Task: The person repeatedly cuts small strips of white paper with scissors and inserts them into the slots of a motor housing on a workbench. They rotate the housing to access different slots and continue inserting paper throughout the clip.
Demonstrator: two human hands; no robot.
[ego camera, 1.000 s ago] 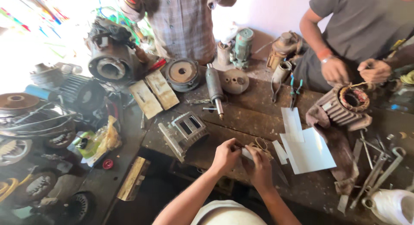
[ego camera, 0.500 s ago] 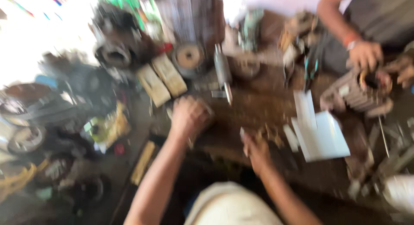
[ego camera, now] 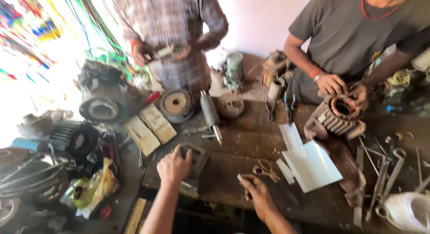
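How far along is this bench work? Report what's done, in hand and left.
Done: white sheets lie cut on the bench, scissors set down beside them. In hand: the left hand curls over the metal frame; the right hand pinches a small white strip. Left: the rotor shaft lies loose, and a co-worker's stator stands open.

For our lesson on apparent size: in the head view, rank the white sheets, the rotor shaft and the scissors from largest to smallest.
1. White sheets, clearly the largest.
2. Rotor shaft.
3. Scissors, smallest.
All lie on the workbench at similar distance, so the order seems safe.
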